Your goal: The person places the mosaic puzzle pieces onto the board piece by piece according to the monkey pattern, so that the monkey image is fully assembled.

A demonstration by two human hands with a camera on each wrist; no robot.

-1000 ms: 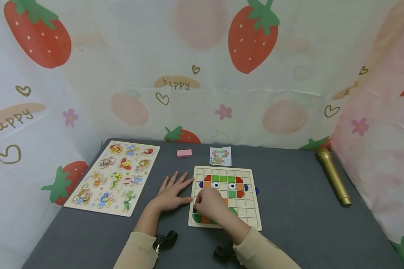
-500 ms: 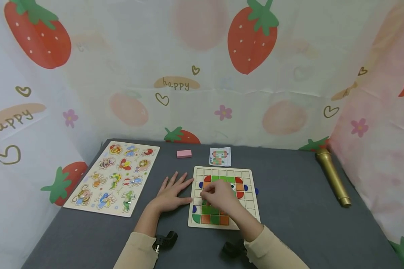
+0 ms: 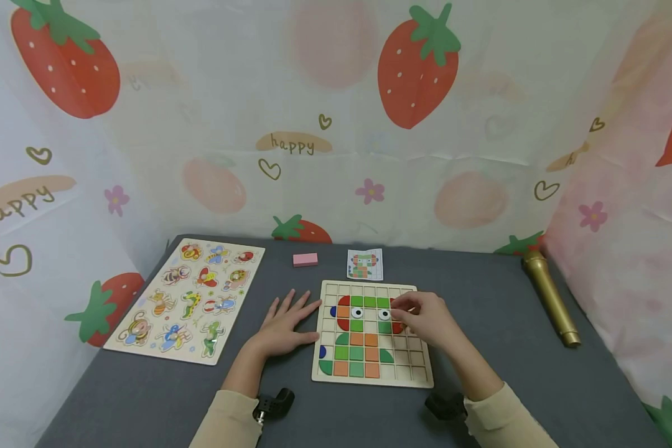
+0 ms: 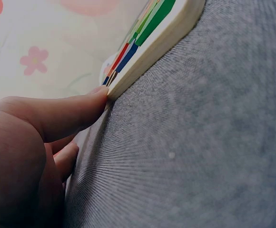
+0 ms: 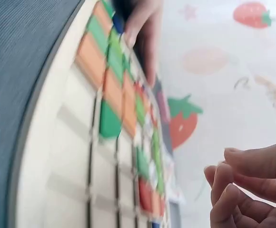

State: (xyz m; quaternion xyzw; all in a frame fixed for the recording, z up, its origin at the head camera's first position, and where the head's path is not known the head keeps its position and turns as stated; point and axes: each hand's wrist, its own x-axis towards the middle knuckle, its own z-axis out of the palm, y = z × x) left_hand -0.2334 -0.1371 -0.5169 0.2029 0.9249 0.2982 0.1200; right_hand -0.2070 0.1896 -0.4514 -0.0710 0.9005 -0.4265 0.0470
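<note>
A square wooden grid board (image 3: 403,373) carries coloured tiles, some square and some rounded, and two eye tiles (image 3: 356,312). My left hand (image 3: 282,330) lies spread on the table at the board's left side, its thumb (image 4: 81,107) touching the board's edge in the left wrist view. Over the board's upper right is my right hand (image 3: 425,317), its fingers loosely curled. No piece shows between its fingertips in the right wrist view. From the head, this hand hides the tiles at the right end of the eye row and the spot just beyond the board's edge.
Behind the board lie a printed pattern card (image 3: 365,264) and a pink block (image 3: 305,259). An insect puzzle board (image 3: 196,333) is at the left. A gold cylinder (image 3: 552,298) lies at the right, near the strawberry-print cloth (image 3: 481,143).
My right hand has moved from the board's lower left, up and across to its right edge, uncovering the tiles on the left and middle. The left hand has stayed in place.
</note>
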